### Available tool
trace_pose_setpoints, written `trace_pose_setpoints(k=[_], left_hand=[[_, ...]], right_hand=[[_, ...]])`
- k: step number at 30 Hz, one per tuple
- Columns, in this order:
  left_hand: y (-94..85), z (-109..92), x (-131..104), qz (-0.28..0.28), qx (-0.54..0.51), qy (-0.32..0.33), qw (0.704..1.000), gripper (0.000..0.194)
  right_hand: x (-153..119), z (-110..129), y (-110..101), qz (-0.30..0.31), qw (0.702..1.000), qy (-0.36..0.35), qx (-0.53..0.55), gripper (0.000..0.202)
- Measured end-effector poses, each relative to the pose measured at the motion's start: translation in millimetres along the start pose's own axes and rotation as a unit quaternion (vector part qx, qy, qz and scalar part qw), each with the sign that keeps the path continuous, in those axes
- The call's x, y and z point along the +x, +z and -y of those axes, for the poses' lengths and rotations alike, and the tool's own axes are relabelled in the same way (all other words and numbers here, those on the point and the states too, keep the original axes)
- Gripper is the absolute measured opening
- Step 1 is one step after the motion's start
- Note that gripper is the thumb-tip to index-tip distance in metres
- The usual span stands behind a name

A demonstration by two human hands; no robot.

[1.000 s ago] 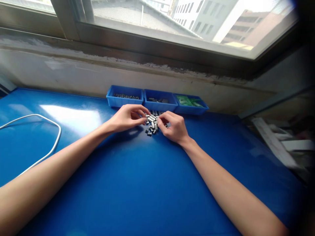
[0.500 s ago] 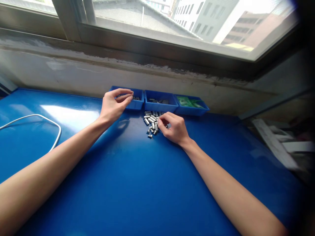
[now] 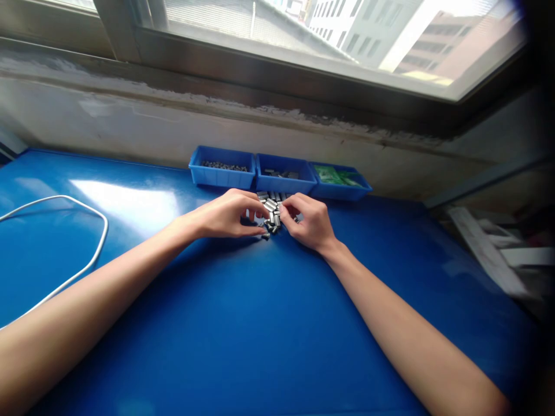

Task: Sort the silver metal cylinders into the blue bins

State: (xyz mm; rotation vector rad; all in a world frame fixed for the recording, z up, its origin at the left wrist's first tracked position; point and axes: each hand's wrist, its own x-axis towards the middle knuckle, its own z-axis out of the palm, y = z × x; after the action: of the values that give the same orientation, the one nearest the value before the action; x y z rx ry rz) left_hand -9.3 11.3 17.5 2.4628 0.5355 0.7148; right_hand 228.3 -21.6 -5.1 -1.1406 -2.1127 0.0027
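While the left hand [image 3: 243,215] reaches in with thumb and fingers parted at the metal pieces [image 3: 272,203], the right hand [image 3: 307,222] curls at their other side, fingertips together; whether its grip pinches one, I cannot tell. Beyond both grips, three blue bins [image 3: 286,182] line the desk [image 3: 243,323], bearing no readable writing.

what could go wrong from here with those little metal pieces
The left hand and right hand both work at the pile of metal pieces, so fingers could knock some loose across the smooth blue tabletop.
The left blue bin and middle blue bin stand side by side, both holding small metal parts, so a piece could land in the wrong one.
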Motion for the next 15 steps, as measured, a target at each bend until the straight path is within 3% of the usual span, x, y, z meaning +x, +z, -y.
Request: trace_pose_setpoints(k=[9,15], left_hand=[[2.5,6.8,-1.5,0.022,0.061,0.022,0.998,0.015],[3.3,6.1,-1.4,-0.029,0.009,-0.023,0.999,0.016]], right_hand=[[-0.6,-1.5,1.8,0.0,1.0,0.002,0.003,0.013],[0.3,0.8,0.5,-0.002,1.0,0.002,0.006,0.015]])
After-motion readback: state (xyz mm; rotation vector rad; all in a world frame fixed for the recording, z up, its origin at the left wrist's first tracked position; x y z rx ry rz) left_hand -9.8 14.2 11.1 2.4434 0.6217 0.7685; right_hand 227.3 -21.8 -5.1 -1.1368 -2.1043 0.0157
